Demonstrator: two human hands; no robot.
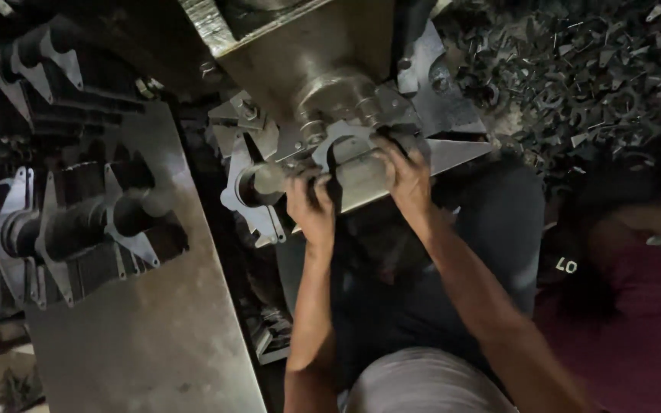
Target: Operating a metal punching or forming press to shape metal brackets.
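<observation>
The person is leaning over a heavy machine, both arms stretched up toward its press head. The left hand is gripping the flat metal plate lying on the machine bed just under the head, with its fingers curling over the plate's near edge and pressing down on it. The right hand is holding the same plate on its far side, its fingers bending over the top edge and pinching it; how tightly, I cannot tell in this dim light. Just left of the left hand, a stamped metal piece with a round opening is sitting against the end of the plate, touching it or very nearly.

Further left, a slanted steel sheet is carrying rows of stacked stamped brackets, threaded close together along dark bars. Behind the machine on the right, a dark heap of scrap offcuts is lying well apart from the hands. At the right edge, another person in a maroon shirt is sitting close by, arms out of the work.
</observation>
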